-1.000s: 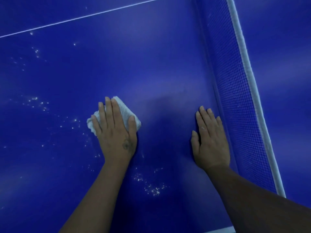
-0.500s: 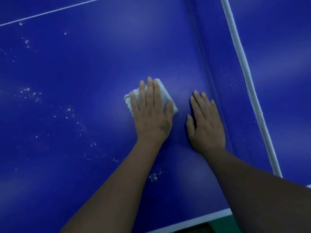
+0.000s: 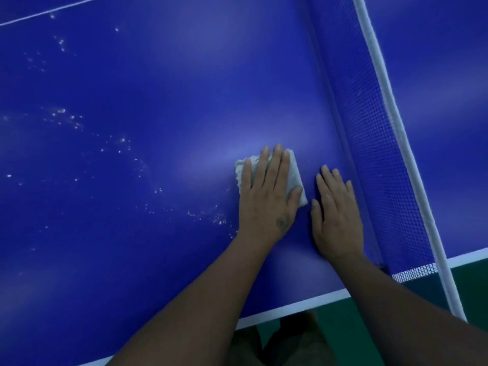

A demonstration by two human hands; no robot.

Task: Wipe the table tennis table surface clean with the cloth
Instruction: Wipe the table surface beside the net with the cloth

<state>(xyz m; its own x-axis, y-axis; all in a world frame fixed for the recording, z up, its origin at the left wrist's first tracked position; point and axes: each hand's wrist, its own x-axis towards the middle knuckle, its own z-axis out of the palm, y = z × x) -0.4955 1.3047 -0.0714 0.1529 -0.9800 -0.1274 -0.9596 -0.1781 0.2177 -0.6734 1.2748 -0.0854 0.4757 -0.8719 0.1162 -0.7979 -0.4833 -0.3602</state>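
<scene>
The blue table tennis table [image 3: 163, 96] fills the view. A folded white cloth [image 3: 295, 178] lies flat on it near the net. My left hand [image 3: 268, 196] presses down on the cloth with straight fingers, covering most of it. My right hand [image 3: 336, 215] rests flat on the bare table just right of the cloth, close to the net's foot. White specks and droplets [image 3: 121, 146] are scattered over the surface to the left of the cloth.
The blue net [image 3: 369, 122] with its white top band [image 3: 396, 114] runs up the right side. The table's white near edge [image 3: 290, 306] lies below my arms, with green floor [image 3: 369, 326] beyond. A white line [image 3: 52, 10] crosses the far left.
My left hand has slid the cloth to the right across the table, until it lies beside my right hand near the net. The view has shifted, showing the table's near edge.
</scene>
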